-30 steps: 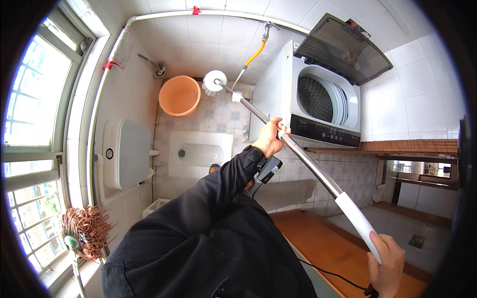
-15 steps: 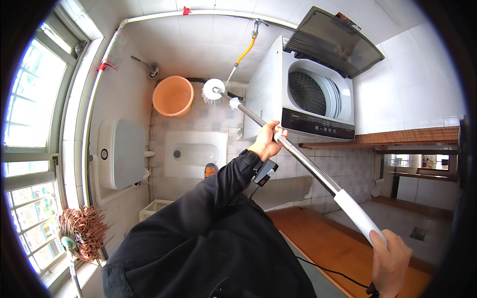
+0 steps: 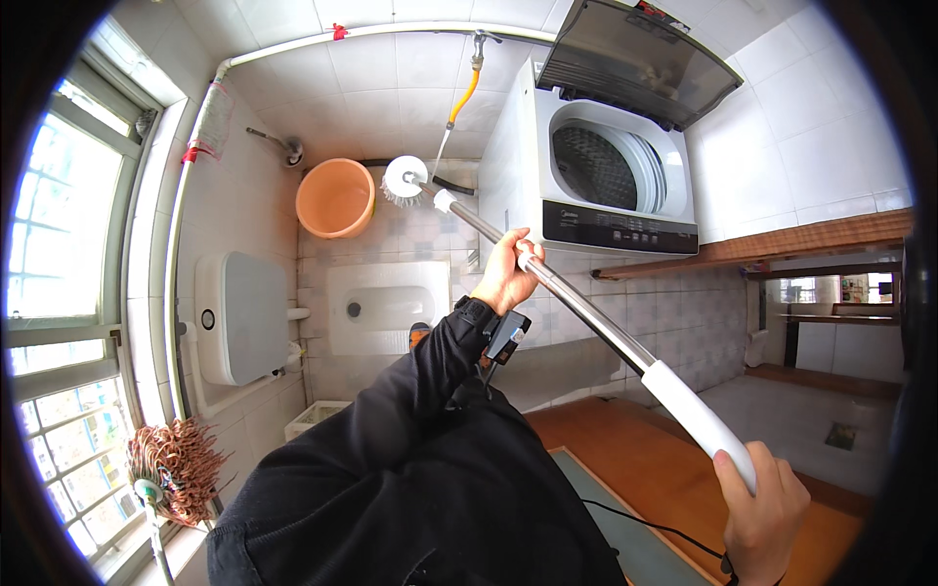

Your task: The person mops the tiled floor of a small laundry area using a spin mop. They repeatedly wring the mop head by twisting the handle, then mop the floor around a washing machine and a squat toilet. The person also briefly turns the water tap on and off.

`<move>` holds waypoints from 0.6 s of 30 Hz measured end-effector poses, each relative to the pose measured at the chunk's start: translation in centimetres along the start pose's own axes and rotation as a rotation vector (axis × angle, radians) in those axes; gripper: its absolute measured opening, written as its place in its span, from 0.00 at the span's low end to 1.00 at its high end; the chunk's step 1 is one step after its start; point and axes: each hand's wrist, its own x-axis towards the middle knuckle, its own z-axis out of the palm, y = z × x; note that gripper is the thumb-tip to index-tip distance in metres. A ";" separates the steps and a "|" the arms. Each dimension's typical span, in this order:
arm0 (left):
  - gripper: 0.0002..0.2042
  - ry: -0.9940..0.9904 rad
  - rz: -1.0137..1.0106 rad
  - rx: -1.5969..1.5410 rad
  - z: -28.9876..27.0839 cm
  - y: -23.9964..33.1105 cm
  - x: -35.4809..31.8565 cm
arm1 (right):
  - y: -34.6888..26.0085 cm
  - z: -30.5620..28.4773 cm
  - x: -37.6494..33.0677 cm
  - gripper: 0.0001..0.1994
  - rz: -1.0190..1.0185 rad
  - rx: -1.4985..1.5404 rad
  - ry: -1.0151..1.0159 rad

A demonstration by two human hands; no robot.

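Note:
A long-handled scrub brush slants across the view, with a round white head (image 3: 404, 177) and pale bristles at its far end. My left hand (image 3: 505, 275) is closed round its metal pole (image 3: 598, 320), near a white collar. My right hand (image 3: 767, 506) grips the white handle (image 3: 696, 415) at the near right. The brush head is up beside an orange bucket (image 3: 335, 199), by the tiled wall; I cannot tell whether its bristles touch the floor. Below it lies a white squat toilet (image 3: 386, 311), with an orange-and-dark shoe (image 3: 418, 335) at its edge.
A top-loading washing machine (image 3: 616, 227) with its lid raised stands at the right. On the left wall hangs a white cistern (image 3: 242, 317). A brown string mop (image 3: 181, 469) leans by the window (image 3: 73, 234). A yellow hose (image 3: 465, 98) hangs from a tap.
The brush and both hands hold the same grip. The brush head and my left hand have moved slightly left, and the whole view has shifted a little.

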 end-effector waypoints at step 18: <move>0.09 0.235 0.103 0.244 0.3 -3.3 0.1 | 1.5 1.6 -1.3 0.19 0.055 -0.070 0.111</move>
